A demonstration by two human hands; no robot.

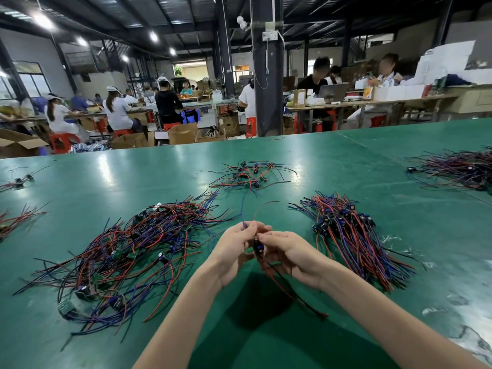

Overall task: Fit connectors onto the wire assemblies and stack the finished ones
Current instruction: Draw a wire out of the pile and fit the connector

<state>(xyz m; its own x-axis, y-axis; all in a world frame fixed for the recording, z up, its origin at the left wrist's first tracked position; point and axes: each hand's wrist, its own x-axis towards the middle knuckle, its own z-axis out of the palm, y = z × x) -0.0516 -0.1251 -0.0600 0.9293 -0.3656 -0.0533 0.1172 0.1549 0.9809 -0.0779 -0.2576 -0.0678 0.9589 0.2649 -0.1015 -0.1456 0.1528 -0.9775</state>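
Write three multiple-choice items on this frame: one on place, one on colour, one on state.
1. Where does the aligned bundle lie?
A. left of the hands
B. right of the hands
C. at the far table edge

2. What colour is the table?
A. grey
B. white
C. green

3. What are the hands doing?
A. lying flat on the table
B. both holding one wire assembly
C. clasped, empty

Key:
1 B: the bundle lies beyond the right hand.
2 C: the bare top is green.
3 B: the left hand and the right hand both grip it.
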